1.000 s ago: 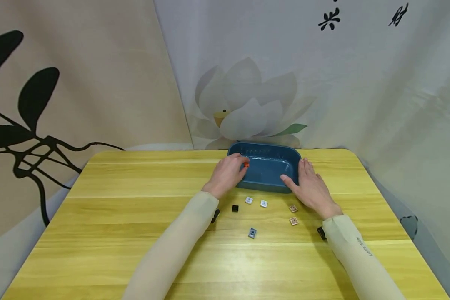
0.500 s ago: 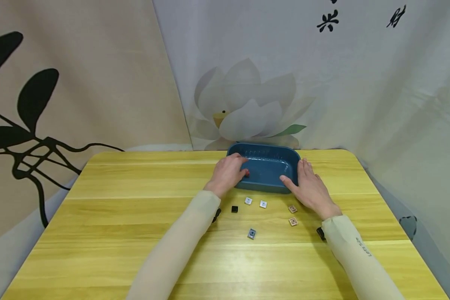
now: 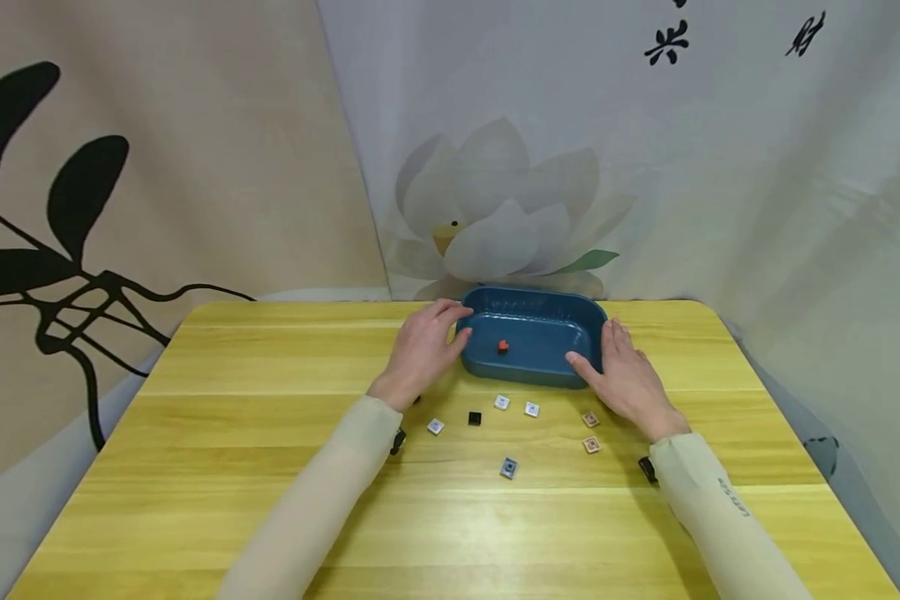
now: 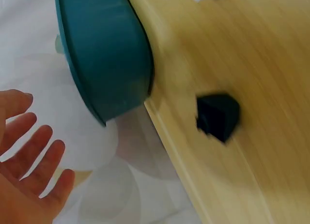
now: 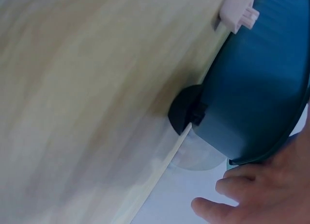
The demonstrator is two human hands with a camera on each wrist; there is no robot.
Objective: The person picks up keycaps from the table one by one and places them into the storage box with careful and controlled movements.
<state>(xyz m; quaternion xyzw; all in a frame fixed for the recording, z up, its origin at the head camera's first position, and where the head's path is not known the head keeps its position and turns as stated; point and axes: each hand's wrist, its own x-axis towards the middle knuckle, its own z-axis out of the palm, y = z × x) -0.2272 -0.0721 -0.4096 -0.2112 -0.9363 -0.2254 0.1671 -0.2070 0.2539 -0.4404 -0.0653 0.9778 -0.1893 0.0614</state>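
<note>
A blue rectangular dish (image 3: 540, 373) stands at the back of the table. Inside it, left of the middle, lies a small orange and dark keycap (image 3: 503, 347). My left hand (image 3: 423, 346) is at the dish's left rim, thumb and fingers apart with nothing between them; the left wrist view shows its fingers (image 4: 46, 161) spread. My right hand (image 3: 630, 375) rests along the dish's right side, fingers straight and thumb over the front rim. In front of the dish lie white keycaps (image 3: 532, 409), a black keycap (image 3: 475, 418), beige keycaps (image 3: 592, 445) and a grey-blue keycap (image 3: 508, 468).
Another white keycap (image 3: 435, 427) lies beside my left wrist. A black keycap (image 4: 218, 116) sits on the wood in the left wrist view, and one more black keycap (image 5: 186, 110) lies by the dish in the right wrist view. A printed curtain (image 3: 270, 167) hangs behind the table (image 3: 195, 467).
My left hand has let go of the orange keycap, which now lies in the dish, and has drawn back left. A white keycap has come into sight by that wrist. My right hand stays put.
</note>
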